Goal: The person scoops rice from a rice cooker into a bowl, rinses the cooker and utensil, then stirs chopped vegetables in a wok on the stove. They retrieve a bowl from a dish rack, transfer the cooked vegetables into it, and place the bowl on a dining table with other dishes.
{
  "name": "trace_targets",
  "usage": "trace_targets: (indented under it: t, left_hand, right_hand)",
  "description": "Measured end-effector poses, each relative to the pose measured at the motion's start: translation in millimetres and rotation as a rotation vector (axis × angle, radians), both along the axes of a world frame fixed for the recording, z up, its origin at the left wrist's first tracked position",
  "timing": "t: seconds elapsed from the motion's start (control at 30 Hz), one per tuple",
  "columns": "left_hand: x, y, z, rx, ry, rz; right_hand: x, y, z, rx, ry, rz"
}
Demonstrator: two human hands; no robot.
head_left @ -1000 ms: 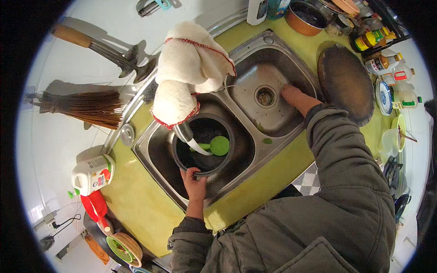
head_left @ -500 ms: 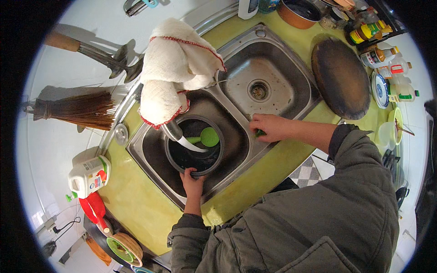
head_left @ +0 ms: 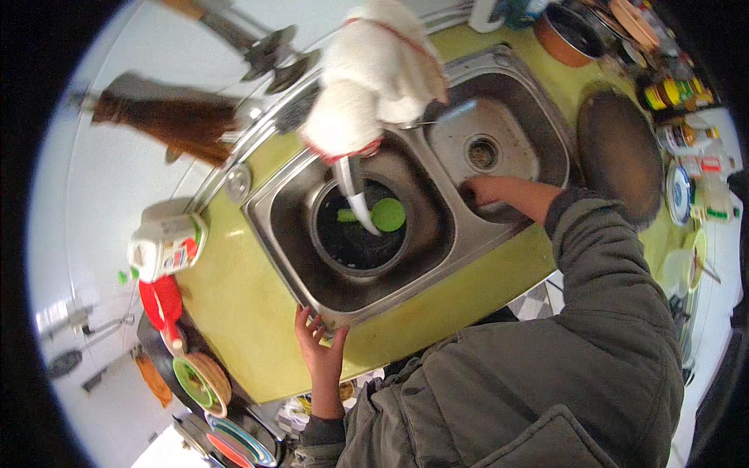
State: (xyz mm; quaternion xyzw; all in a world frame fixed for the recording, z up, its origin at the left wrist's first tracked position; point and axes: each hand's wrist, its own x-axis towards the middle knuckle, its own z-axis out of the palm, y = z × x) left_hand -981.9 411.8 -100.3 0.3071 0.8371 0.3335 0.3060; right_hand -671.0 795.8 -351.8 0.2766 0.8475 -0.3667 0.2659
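Note:
My left hand point(head_left: 318, 347) is at the front left corner of the sink, its fingers spread apart and holding nothing. My right hand point(head_left: 488, 190) reaches into the right basin point(head_left: 511, 132), near its front wall. Its fingers look closed and blurred, and whatever is in them is hidden. Water runs from the tap point(head_left: 349, 175) into a round dark pot point(head_left: 360, 271) in the left basin point(head_left: 429, 234). A green scoop point(head_left: 388, 215) lies in the pot's water. A white cloth with red edging point(head_left: 374, 78) is draped over the tap.
A dark round board point(head_left: 620, 152) leans right of the sink, with several bottles behind it. An orange-brown pan point(head_left: 569, 37) sits at the back. On the left stand a white jug point(head_left: 165, 242), a red scoop-like thing point(head_left: 160, 304) and a basket point(head_left: 214, 386). Utensils hang on the wall.
My left hand has let go of the pot's rim and moved to the sink's front left corner. My right hand, earlier at the divider with something green, is now in the right basin. The view has shifted.

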Motion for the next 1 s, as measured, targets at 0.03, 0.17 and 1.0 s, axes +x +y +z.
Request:
trace_targets:
  t: [0.03, 0.17, 1.0]
  left_hand:
    - [3.2, -11.5, 8.2, 0.005, 0.055, 0.008]
    - [15.6, -54.7, 28.8, 0.021, 0.059, 0.094]
    - [201.9, -562.9, -27.5, -0.124, 0.012, 0.939]
  right_hand:
    - [1.7, -2.0, 0.3, -0.126, -0.125, 0.051]
    - [8.5, -2.9, 29.8, -0.303, -0.251, -0.152]
    - [-333.3, -632.6, 307.8, -0.516, 1.438, 0.27]
